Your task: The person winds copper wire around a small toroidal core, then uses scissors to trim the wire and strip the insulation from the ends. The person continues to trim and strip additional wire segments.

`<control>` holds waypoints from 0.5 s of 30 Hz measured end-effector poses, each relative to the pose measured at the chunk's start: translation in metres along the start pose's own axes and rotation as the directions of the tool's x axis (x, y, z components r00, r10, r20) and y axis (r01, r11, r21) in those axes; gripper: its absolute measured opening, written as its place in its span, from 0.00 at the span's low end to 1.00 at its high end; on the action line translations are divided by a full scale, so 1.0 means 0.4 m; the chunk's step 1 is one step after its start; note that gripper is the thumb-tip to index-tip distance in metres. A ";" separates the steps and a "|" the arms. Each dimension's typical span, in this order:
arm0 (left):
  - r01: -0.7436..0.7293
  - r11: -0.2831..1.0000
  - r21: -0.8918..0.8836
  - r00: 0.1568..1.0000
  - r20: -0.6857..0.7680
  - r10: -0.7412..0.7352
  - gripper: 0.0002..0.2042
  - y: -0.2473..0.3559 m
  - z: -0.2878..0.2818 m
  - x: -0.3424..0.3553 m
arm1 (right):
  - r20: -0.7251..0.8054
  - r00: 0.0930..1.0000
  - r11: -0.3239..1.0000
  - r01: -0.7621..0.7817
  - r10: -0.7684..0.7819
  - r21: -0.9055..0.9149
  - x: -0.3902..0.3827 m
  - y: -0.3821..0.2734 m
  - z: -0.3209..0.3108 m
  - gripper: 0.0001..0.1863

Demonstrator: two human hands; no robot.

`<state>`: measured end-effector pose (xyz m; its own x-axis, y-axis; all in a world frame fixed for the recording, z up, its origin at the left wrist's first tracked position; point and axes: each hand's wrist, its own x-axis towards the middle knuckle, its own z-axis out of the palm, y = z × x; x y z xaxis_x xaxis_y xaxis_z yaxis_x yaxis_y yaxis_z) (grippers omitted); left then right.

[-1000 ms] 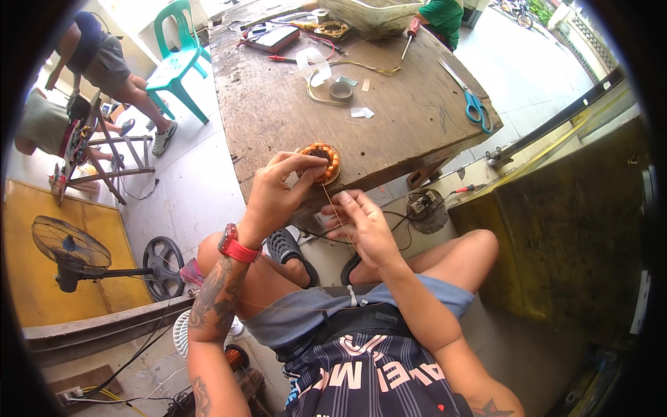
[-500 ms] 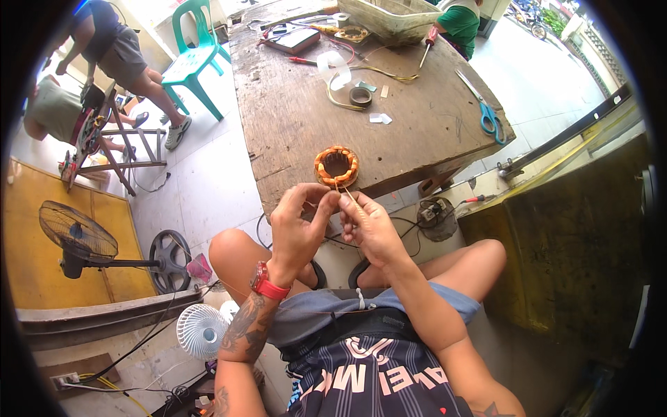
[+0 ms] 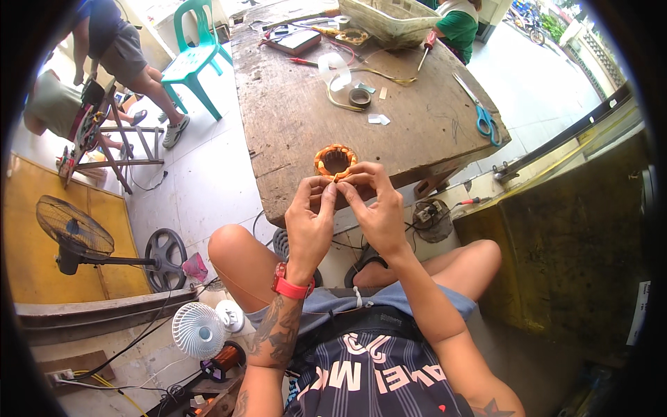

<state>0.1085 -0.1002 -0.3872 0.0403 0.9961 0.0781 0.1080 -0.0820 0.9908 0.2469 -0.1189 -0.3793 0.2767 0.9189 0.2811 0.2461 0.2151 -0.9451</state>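
A ring-shaped motor stator [image 3: 336, 149] with orange copper windings sits at the near edge of the wooden table. At its near rim, the fingertips of my left hand [image 3: 313, 217] and my right hand [image 3: 379, 212] come together. Between the thumbs and fingers, both hands pinch a short bit of a thin yellowish strand [image 3: 336, 178] at the windings. My fingers hide most of the strand and part of the rim. A red watch [image 3: 290, 284] is on my left wrist.
On the wooden table [image 3: 285, 139] lie blue-handled scissors [image 3: 486, 125], a tape roll [image 3: 360, 98], a screwdriver [image 3: 425, 54] and a plastic bin [image 3: 389, 21]. Fans [image 3: 76, 233] stand to the left, near a copper wire spool [image 3: 226, 358]. Other people are beyond.
My right hand has risen to the stator's near rim and turned; the long strand that showed along it is now mostly out of sight. My left hand has shifted slightly right, against the windings.
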 end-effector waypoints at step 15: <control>-0.483 0.721 0.497 0.850 0.070 0.522 0.07 0.022 0.000 0.014 | 0.155 0.908 0.799 0.418 -0.391 -0.432 0.031 0.009 -0.007 0.11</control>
<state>0.1097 -0.0955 -0.3783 0.1604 0.8021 0.5753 0.5521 -0.5560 0.6213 0.2539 -0.1076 -0.3788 0.0114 0.8010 0.5985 0.7134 0.4129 -0.5662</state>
